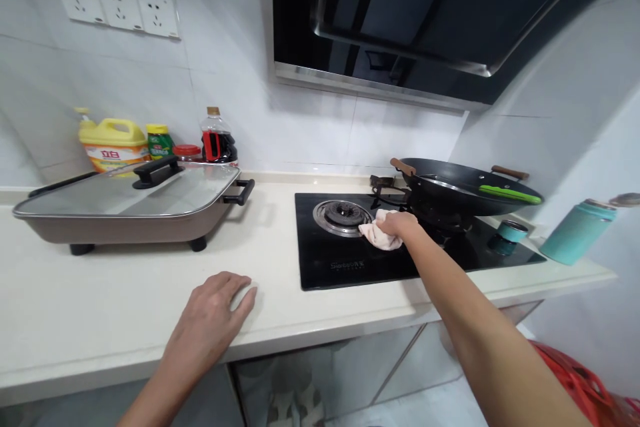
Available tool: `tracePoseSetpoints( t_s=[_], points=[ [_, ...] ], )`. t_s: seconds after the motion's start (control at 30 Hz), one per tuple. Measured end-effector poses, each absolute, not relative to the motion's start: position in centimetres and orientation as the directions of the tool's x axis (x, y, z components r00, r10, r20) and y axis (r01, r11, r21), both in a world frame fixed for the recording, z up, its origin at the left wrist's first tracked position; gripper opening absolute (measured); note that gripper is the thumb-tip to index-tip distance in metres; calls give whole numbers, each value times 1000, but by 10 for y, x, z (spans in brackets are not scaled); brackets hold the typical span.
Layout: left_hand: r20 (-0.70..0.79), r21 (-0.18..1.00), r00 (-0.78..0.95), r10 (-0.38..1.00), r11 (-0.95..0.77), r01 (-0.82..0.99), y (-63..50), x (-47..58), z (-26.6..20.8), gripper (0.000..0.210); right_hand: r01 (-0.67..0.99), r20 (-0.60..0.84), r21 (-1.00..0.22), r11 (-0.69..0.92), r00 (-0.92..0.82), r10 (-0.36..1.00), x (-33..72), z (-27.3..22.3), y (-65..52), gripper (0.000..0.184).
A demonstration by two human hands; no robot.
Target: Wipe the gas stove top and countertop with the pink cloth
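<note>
My right hand [401, 224] is closed on a pale pink cloth [381, 232], pressing it to the black glass stove [345, 270] just right of the left burner [344, 213]. Part of the cloth is hidden under the fingers. Over the front of the cream countertop [273, 240], left of the stove, my left hand [216, 307] holds nothing, its thumb and fingers apart. Whether its fingertips touch the counter I cannot tell. A black wok [450, 193] with wooden handles sits over the right burner, a bright green utensil handle [510, 194] along its rim.
An electric pan [120, 227] with a glass lid stands at left. Behind it are a yellow jug [114, 140], a green bottle [160, 141] and a dark sauce bottle [219, 139]. A turquoise flask [577, 232] and its cup [512, 231] stand at right. The range hood [380, 20] hangs above.
</note>
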State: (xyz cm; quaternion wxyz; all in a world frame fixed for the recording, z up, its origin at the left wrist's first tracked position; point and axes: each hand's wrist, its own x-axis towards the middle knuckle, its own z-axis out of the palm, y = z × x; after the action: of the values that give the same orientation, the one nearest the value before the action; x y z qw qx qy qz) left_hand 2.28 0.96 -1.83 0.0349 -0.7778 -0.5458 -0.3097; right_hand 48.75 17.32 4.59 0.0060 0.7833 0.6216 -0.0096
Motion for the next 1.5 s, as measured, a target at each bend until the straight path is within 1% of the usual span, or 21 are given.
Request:
tracePoseSetpoints(
  t_s=[0.07,0.2,0.33,0.43,0.6,0.7,0.8,0.93,1.0,1.1,1.2,1.3,1.4,1.5],
  points=[
    [503,284,204,840,-384,878,8,23,-16,43,984,-41,12,-177,177,983,468,48,166,59],
    [500,276,196,843,-370,887,6,24,-13,44,999,-50,5,-52,52,997,434,48,134,60],
    [520,253,221,825,-396,883,7,25,-12,44,996,8,-47,72,-71,997,417,43,95,58],
    [525,249,221,822,-397,883,7,25,-11,44,992,63,-94,81,-75,995,418,38,69,49],
    [519,244,230,823,-401,883,10,22,-9,43,989,176,-143,46,-20,984,454,27,26,47],
    [511,235,235,827,-398,887,12,22,-10,46,987,223,-154,-51,85,971,494,17,4,48],
    [513,227,227,828,-386,894,13,22,-11,47,972,222,-170,-159,195,955,535,11,-8,51],
    [506,235,222,833,-381,894,14,22,-11,47,956,214,-152,-252,281,936,577,1,-2,49],
    [499,245,222,838,-382,891,14,22,-10,48,933,244,-147,-328,356,902,597,-6,6,49],
    [495,256,216,842,-379,889,15,22,-9,47,872,302,-196,-449,489,818,633,-16,15,54],
    [486,264,205,850,-366,892,15,22,-8,46,815,280,-264,-516,577,767,666,-19,20,59],
    [488,258,212,847,-372,892,16,22,-9,45,783,233,-295,-548,615,753,682,-16,18,58],
    [511,242,217,832,-381,892,18,21,-12,45,800,250,-287,-526,593,765,675,-11,11,56],
    [516,213,235,823,-390,896,20,20,-16,46,830,262,-271,-488,551,792,644,-9,2,55]
  ],
)
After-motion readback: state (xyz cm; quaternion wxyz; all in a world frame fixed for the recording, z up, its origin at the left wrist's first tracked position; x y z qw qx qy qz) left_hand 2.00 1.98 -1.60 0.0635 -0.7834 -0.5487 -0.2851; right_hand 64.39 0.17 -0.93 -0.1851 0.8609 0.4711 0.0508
